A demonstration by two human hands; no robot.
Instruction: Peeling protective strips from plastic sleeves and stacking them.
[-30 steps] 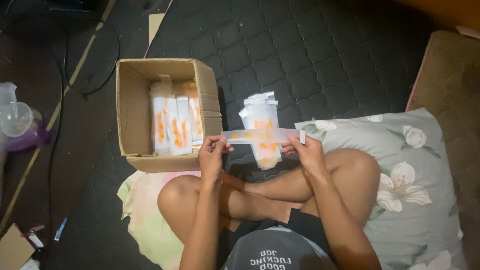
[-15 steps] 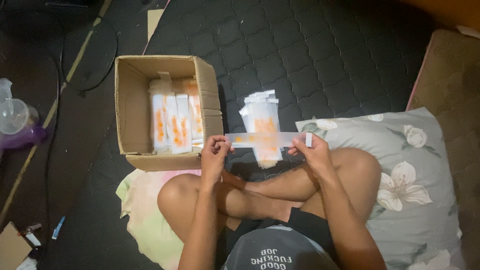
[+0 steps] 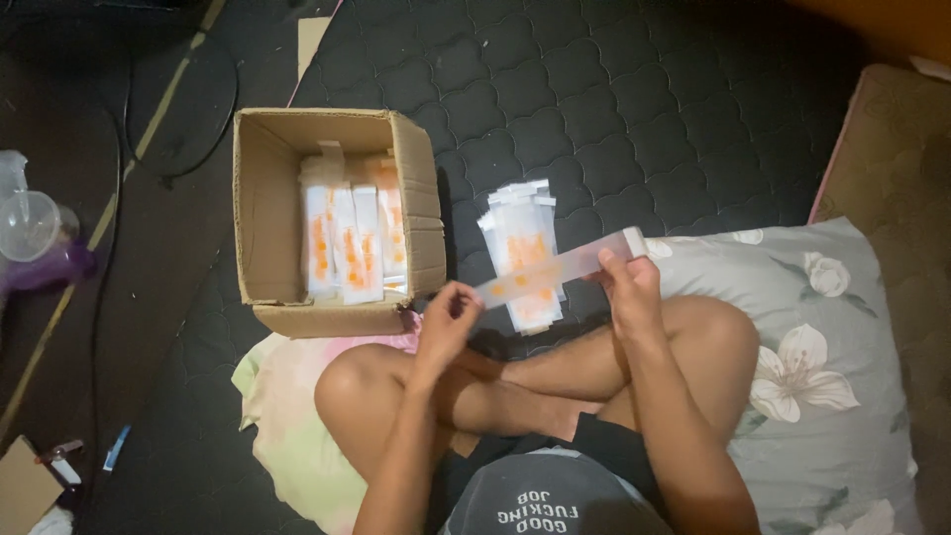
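I sit cross-legged on a black quilted mattress (image 3: 614, 109). My right hand (image 3: 629, 282) grips the right end of a long narrow white packet with orange print (image 3: 555, 267), held slanted with its right end higher. My left hand (image 3: 448, 315) pinches the packet's lower left end. Just behind the packet, a small stack of like packets (image 3: 520, 223) lies on the mattress. To the left stands an open cardboard box (image 3: 267, 208) with several of the same packets (image 3: 347, 243) upright inside.
A grey floral pillow (image 3: 822, 337) lies at my right. A pale green and pink cloth (image 3: 282, 396) lies under my left knee. A clear plastic container (image 3: 30, 223) and cables sit on the floor at the left. Cardboard scraps (image 3: 25, 485) lie bottom left.
The packet was level between both hands and is now tilted, right end raised. My left hand has dropped lower and toward me.
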